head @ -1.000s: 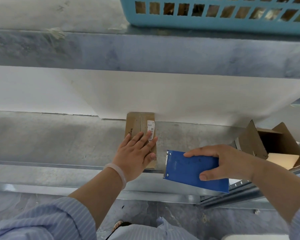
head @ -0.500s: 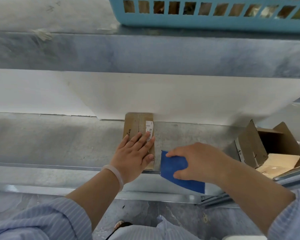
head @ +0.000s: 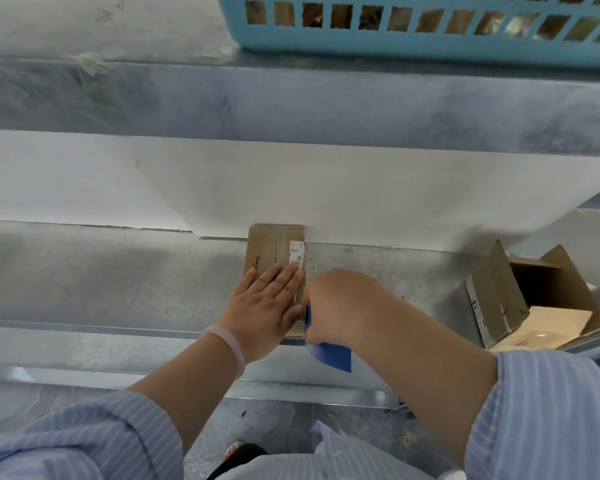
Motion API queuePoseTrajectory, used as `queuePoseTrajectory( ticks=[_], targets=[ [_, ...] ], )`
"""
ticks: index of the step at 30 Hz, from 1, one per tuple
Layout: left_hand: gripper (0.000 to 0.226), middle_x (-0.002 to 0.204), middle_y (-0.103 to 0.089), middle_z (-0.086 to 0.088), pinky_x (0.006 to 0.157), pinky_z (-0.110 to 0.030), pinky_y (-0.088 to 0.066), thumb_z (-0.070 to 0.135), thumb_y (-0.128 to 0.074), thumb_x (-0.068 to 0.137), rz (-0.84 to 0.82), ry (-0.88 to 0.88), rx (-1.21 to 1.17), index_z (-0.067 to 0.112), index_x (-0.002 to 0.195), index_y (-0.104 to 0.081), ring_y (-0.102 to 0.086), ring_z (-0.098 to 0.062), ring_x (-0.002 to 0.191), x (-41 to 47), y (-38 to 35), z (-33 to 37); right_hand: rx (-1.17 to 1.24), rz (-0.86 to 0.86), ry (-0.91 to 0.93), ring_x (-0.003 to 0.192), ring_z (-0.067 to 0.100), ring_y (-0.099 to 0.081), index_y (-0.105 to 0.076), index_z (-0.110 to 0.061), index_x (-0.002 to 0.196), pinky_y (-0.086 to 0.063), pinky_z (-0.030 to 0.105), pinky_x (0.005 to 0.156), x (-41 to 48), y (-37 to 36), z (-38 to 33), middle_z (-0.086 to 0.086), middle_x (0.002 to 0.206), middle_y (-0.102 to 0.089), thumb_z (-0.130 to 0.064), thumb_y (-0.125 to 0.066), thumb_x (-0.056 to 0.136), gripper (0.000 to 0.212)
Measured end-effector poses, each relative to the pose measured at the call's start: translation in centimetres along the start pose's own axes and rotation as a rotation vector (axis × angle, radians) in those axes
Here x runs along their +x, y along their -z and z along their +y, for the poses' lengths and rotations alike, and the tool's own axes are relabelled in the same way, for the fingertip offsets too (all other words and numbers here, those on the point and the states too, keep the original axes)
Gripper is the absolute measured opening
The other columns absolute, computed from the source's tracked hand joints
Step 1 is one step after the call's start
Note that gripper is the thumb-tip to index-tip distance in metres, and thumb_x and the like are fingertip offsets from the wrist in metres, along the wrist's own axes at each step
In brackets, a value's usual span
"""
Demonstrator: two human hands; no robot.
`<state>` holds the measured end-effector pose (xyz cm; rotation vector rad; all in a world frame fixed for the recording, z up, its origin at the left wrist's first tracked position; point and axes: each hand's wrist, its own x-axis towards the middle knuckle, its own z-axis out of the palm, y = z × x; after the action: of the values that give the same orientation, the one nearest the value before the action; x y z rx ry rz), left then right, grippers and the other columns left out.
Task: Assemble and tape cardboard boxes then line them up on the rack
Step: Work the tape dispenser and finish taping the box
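A small closed cardboard box (head: 269,249) with a white barcode label lies on the grey metal rack shelf (head: 101,278), its far end against a white sheet. My left hand (head: 265,308) rests flat on the box's near half, fingers straight. Right beside it, my right hand (head: 343,306) grips a blue tape dispenser (head: 329,353) at the box's near right edge. Most of the dispenser is hidden under that hand.
A second cardboard box (head: 527,306) with open flaps stands on the shelf at the right. Above, a light blue plastic basket (head: 413,39) sits on the upper shelf. A white sheet (head: 291,188) hangs behind the box. The floor shows below the shelf edge.
My right hand has carried the blue dispenser leftward, from well right of the box to its near right edge. My left hand stays flat on the box.
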<state>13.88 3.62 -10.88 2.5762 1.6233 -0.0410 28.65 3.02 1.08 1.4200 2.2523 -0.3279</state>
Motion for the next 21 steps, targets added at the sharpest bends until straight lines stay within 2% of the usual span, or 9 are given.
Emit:
queuePoseTrajectory(
  ticks=[3,4,6,8,10,12,13,17,21],
  targets=[
    [0.081,0.156,0.018,0.014,0.12,-0.042,0.002,0.058,0.026,0.077,-0.004,-0.007,0.004,0.032,0.152,0.01,0.013,-0.012,0.147,0.1,0.2,0.0,0.0,-0.026,-0.013,0.085,0.021,-0.042,-0.057,-0.009,0.129,-0.032,0.029,0.066,0.1,0.5,-0.3,0.01,0.103,-0.059,-0.029,-0.063,0.091,0.043],
    [0.083,0.155,0.019,0.015,0.12,-0.041,0.003,0.059,0.028,0.076,0.001,-0.005,0.001,0.032,0.152,0.01,0.013,-0.011,0.147,0.0,0.2,0.0,0.01,-0.024,-0.021,0.087,0.023,-0.047,-0.056,-0.008,0.131,-0.034,0.03,0.071,0.1,0.5,-0.4,0.01,0.11,-0.061,-0.029,-0.063,0.091,0.045],
    [0.085,0.153,0.021,0.016,0.12,-0.039,0.005,0.061,0.034,0.074,0.005,-0.002,-0.005,0.032,0.151,0.012,0.013,-0.01,0.147,0.0,0.3,0.1,0.048,-0.013,-0.031,0.091,0.024,-0.051,-0.055,-0.006,0.131,-0.042,0.035,0.079,0.2,0.4,-0.4,0.009,0.108,-0.062,-0.027,-0.062,0.092,0.045],
    [0.084,0.152,0.023,0.016,0.12,-0.039,0.005,0.061,0.031,0.074,-0.002,-0.001,-0.006,0.032,0.151,0.012,0.014,-0.011,0.147,-0.1,0.3,0.1,0.08,-0.011,-0.029,0.101,0.025,-0.055,-0.054,-0.005,0.133,-0.046,0.039,0.091,0.3,0.4,-0.5,0.011,0.123,-0.061,-0.025,-0.061,0.094,0.045],
    [0.082,0.153,0.022,0.015,0.12,-0.04,0.004,0.059,0.027,0.075,-0.011,-0.003,-0.007,0.032,0.152,0.011,0.014,-0.011,0.147,0.0,0.4,0.1,0.065,-0.016,-0.026,0.101,0.026,-0.056,-0.055,-0.006,0.133,-0.047,0.037,0.089,0.3,0.6,-0.4,0.009,0.118,-0.062,-0.027,-0.064,0.092,0.047],
    [0.071,0.155,0.02,0.015,0.12,-0.041,0.004,0.057,0.016,0.085,-0.011,-0.002,0.002,0.032,0.152,0.01,0.013,-0.011,0.147,0.1,0.3,0.1,0.039,-0.02,-0.005,0.088,0.023,-0.054,-0.06,-0.01,0.126,-0.044,0.031,0.069,0.1,0.6,0.0,0.003,0.087,-0.057,-0.032,-0.068,0.088,0.044],
    [0.065,0.156,0.018,0.015,0.12,-0.04,0.004,0.056,0.009,0.091,-0.008,0.001,0.007,0.032,0.152,0.01,0.012,-0.011,0.147,0.2,0.2,0.1,0.038,-0.016,0.005,0.084,0.021,-0.052,-0.063,-0.013,0.121,-0.04,0.028,0.062,0.1,0.5,0.3,0.002,0.08,-0.054,-0.034,-0.069,0.086,0.041],
    [0.061,0.158,0.014,0.016,0.12,-0.039,0.003,0.054,0.0,0.096,0.007,0.009,0.033,0.031,0.151,0.01,0.009,-0.01,0.148,0.3,-0.2,-0.1,0.155,0.017,0.021,0.092,0.018,-0.061,-0.067,-0.029,0.116,-0.04,0.027,0.062,-0.1,-0.5,2.6,-0.003,0.105,-0.068,-0.043,-0.072,0.079,0.04],
    [0.063,0.156,0.015,0.018,0.12,-0.038,0.004,0.056,0.006,0.092,0.015,0.008,0.018,0.032,0.15,0.013,0.009,-0.009,0.147,0.4,-0.4,-0.2,0.352,0.009,-0.002,0.107,0.013,-0.057,-0.057,-0.046,0.128,-0.049,0.033,0.088,-0.2,-1.8,4.7,-0.015,0.123,-0.061,-0.05,-0.076,0.073,0.058]
  ],
)
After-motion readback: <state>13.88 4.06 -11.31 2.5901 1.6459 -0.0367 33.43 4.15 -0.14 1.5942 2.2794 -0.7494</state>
